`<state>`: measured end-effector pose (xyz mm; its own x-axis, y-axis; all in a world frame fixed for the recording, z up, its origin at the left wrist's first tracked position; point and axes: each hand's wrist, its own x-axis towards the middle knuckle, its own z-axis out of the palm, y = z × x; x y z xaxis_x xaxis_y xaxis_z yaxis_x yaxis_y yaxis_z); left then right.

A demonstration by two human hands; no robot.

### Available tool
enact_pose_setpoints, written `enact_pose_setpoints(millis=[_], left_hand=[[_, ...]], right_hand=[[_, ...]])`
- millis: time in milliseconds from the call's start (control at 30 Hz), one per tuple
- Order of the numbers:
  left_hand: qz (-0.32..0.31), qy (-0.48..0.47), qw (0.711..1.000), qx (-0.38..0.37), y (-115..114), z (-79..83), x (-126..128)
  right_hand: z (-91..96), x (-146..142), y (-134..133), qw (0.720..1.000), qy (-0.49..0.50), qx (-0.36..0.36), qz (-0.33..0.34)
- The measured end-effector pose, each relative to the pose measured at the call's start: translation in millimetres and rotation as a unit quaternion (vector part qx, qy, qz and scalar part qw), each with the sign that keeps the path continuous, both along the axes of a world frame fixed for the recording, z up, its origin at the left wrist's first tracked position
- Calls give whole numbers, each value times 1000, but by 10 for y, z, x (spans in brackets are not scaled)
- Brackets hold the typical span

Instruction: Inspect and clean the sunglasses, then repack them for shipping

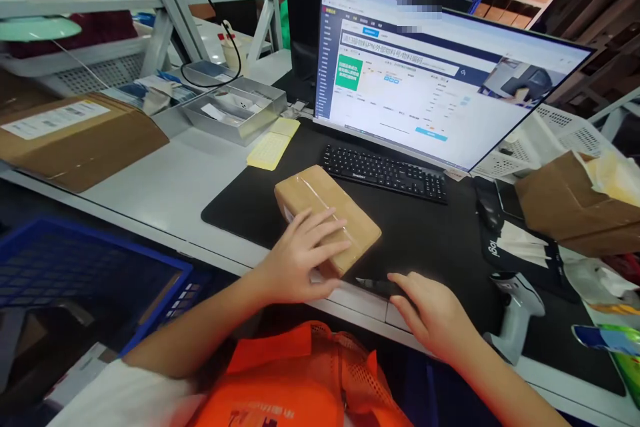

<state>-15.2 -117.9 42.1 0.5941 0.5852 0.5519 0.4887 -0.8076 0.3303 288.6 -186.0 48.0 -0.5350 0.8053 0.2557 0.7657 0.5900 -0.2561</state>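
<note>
**Box on mat**

My left hand (300, 257) lies flat, fingers spread, on the taped box (327, 217), which sits on the black mat (240, 207) before the keyboard (384, 172). My right hand (433, 317) pinches a dark knife (375, 287) just beside the box.

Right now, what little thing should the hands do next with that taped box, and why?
Probably bring the dark tool up to the box's near edge. The left hand lies flat on the taped box, steadying it on the black mat, and the right hand touches the tool just beside that edge. What the tool is, I cannot tell.
</note>
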Motion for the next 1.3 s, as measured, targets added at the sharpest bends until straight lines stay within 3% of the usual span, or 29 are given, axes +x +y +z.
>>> enact_pose_setpoints(millis=[67,233,567,633,733,833,900,967,1000,1067,1133,1167,1233,1300], left_hand=[[46,19,999,6,-112,-131,135],[142,-68,985,64,-111,-366,374],[142,-91,980,103,-67,-463,416],[139,-96,980,109,-75,-471,431],[136,-103,979,114,-108,-451,412],[80,-69,991,81,-56,-417,198],[74,-75,993,47,98,-422,-67],[152,-135,979,1,339,-463,-362],[167,-163,971,-58,470,-494,-492],[118,-217,944,-221,684,-557,-662],[74,-254,908,-325,750,-595,-673],[70,-260,900,-343,710,-600,-619],[96,-243,911,-319,497,-590,-418],[131,-200,939,-248,186,-571,-153]], right_hand=[[18,-51,59,1000,-21,16,13],[37,-56,224,998,-40,36,21],[124,-127,250,998,-54,42,1],[99,41,362,997,-63,33,-37],[18,424,552,985,-55,23,-159],[-92,669,591,970,35,-13,-241],[-163,624,492,955,140,-90,-246],[-217,420,328,930,238,-186,-211],[-234,283,241,917,276,-224,-179],[-241,10,104,896,334,-273,-107],[-213,-175,62,877,375,-293,-59],[-189,-211,83,870,392,-296,-51],[-125,-163,199,869,408,-273,-60],[-39,14,373,899,368,-219,-91]])
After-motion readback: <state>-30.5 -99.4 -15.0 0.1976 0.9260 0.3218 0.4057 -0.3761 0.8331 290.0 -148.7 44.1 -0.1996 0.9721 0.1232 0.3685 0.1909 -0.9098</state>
